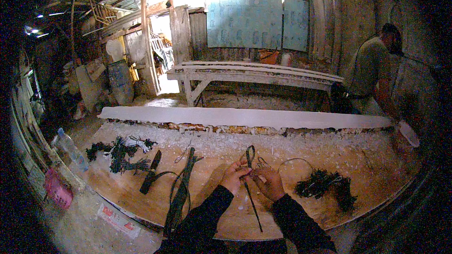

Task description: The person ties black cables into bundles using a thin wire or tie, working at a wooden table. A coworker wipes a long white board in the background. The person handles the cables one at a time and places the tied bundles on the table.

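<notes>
My left hand pinches a narrow dark strip. The strip stands up in a loop above my fingers, and its straight tail hangs down toward the board's near edge. Close against it, my right hand is closed on a thin dark wire, bent above the fingertips. To the left lie longer dark strips and a dark-bladed knife. A bundle of dark ties rests right of my hands, and more dark and pale bundles sit at the left.
Across the board's far side runs a long white slab with a crusted edge. A clear bottle and a pink object are at the left. A person bends near a white container. Behind stands a long bench.
</notes>
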The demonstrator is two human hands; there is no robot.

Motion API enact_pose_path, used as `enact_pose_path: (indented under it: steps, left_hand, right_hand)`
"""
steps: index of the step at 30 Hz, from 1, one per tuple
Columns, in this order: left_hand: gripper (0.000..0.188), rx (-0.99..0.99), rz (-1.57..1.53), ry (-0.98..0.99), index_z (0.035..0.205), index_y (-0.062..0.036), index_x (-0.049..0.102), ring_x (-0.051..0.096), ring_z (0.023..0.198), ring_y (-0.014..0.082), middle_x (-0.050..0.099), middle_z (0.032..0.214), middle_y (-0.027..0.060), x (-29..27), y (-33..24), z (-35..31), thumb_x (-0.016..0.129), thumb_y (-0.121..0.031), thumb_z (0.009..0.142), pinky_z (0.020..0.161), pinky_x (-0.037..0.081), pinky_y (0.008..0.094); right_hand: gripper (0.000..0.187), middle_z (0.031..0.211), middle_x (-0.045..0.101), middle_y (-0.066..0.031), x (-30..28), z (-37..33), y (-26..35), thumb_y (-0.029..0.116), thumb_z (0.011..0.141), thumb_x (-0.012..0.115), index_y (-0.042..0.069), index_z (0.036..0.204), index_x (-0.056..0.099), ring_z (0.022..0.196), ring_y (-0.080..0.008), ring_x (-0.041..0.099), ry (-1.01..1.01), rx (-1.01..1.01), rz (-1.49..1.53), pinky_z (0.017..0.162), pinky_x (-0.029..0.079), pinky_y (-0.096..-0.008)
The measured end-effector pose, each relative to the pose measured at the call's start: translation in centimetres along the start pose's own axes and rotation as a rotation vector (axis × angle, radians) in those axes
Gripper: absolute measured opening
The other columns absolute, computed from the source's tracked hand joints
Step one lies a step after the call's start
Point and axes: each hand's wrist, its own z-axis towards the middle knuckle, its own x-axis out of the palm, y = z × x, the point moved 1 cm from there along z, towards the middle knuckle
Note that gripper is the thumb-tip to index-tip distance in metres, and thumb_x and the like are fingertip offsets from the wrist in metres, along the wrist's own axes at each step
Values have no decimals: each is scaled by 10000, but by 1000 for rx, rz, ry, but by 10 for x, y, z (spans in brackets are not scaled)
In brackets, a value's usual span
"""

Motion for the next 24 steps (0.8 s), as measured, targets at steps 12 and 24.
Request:
enact_pose_path:
  steps: [12, 24]
  left_hand:
    - [167, -49, -17, 79, 906, -59, 572, 561, 755, 103, 600, 826, 17, -2, 7, 3, 619, -87, 748, 585, 432, 196]
    - [136, -58, -176, 70, 922, -20, 570, 585, 792, 135, 608, 884, 53, 0, 3, -1, 562, -54, 791, 664, 492, 214]
  right_hand:
    - [114, 790, 555, -9, 12, -8, -12, -29, 758, 557, 35, 851, 577, 750, -112, 532, -238, 472, 725, 708, 426, -223]
    - [163, 837, 622, -48, -4, 5, 17, 37, 746, 617, 29, 909, 634, 774, -126, 573, -126, 494, 454, 717, 454, -256]
